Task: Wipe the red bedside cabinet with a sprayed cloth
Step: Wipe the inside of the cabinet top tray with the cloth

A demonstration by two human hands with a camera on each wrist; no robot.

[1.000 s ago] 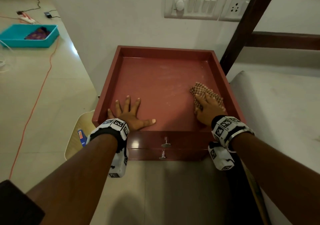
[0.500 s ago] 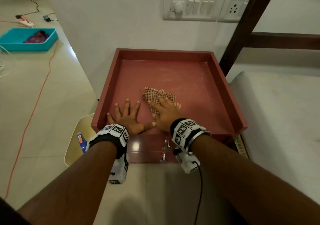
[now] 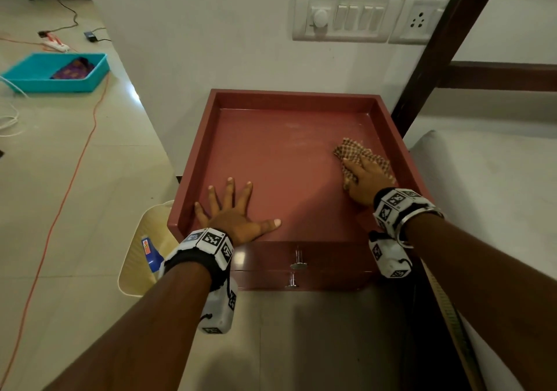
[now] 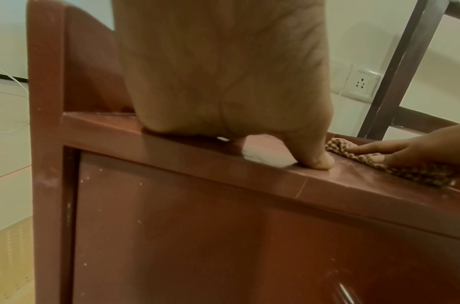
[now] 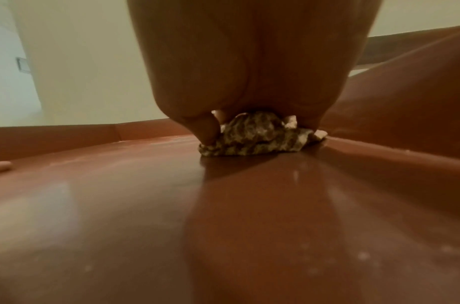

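Observation:
The red bedside cabinet [image 3: 289, 155] has a tray-like top with raised rims on three sides. My left hand [image 3: 232, 209] lies flat with spread fingers on the front left of the top, its thumb pointing right. My right hand [image 3: 364, 179] presses a brown checked cloth [image 3: 349, 149] onto the top close to the right rim, fingers laid over it. In the left wrist view my palm [image 4: 223, 82] rests on the front edge, with the cloth [image 4: 405, 170] off to the right. In the right wrist view the cloth [image 5: 254, 135] is bunched under my palm.
A cream basket [image 3: 135, 270] with a blue bottle [image 3: 150, 252] stands on the floor left of the cabinet. A mattress [image 3: 488, 209] and dark bed post [image 3: 437, 59] flank the right. Two drawer knobs [image 3: 298, 262] stick out in front. An orange cable [image 3: 69, 185] crosses the floor.
My right hand slid the cloth from the right side to the middle beside my left thumb, then back to the right rim. My left hand stayed planted.

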